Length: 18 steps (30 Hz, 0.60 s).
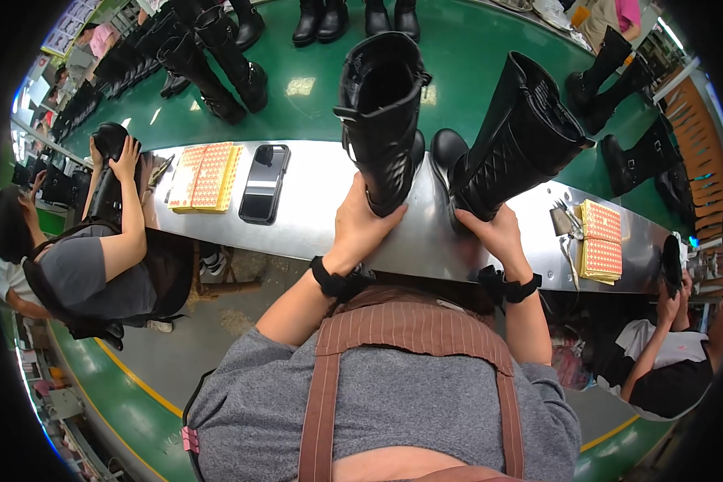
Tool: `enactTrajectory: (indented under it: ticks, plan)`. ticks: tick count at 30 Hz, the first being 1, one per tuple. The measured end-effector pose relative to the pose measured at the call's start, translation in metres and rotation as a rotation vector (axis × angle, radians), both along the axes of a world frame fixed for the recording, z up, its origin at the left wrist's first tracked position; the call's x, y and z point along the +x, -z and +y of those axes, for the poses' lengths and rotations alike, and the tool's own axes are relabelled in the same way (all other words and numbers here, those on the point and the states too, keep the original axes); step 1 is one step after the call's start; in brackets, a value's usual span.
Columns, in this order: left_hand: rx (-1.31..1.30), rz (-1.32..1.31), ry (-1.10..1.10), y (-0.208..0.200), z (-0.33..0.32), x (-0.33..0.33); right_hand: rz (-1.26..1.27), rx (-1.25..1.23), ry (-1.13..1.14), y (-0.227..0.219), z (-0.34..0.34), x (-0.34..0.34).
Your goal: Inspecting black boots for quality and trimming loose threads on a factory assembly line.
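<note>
Two tall black boots stand side by side at the metal table edge (313,193), toes pointing away from me. My left hand (364,221) is closed round the heel of the left boot (381,120), thumb on one side. Round the heel of the right boot (514,132) my right hand (494,234) is closed in the same way. Both shafts rise open at the top, with straps and buckles on the left one and quilted stitching on the right one. Parts of the fingers are hidden behind the boots.
Left on the metal lie a black phone (264,183) and a banded stack of printed sheets (204,177). On the right are another stack (600,241) and metal tools (569,229). More boots (231,60) stand on the green belt. Co-workers (96,257) handle boots on both sides.
</note>
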State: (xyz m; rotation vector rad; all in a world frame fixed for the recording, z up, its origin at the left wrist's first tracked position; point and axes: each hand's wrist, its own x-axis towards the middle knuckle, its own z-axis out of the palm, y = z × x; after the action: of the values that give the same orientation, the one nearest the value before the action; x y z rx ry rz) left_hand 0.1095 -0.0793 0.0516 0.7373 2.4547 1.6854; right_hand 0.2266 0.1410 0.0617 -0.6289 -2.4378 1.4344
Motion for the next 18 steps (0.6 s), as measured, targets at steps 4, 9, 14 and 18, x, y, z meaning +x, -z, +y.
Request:
enactTrajectory:
  ticks: [4, 9, 14, 18]
  plan:
    - [-0.114, 0.09, -0.08, -0.003, 0.017, 0.02, 0.045, -0.003, 0.0, -0.001, -0.002, 0.0]
    - [-0.09, 0.032, -0.052, -0.008, 0.028, 0.025, 0.126, 0.02, -0.095, -0.002, 0.007, 0.008]
    - [0.018, 0.002, 0.025, 0.004, 0.019, 0.021, -0.129, 0.292, 0.008, -0.008, 0.062, 0.06]
    - [0.025, 0.035, 0.04, 0.001, 0.024, 0.023, -0.235, 0.634, 0.639, -0.016, 0.125, 0.105]
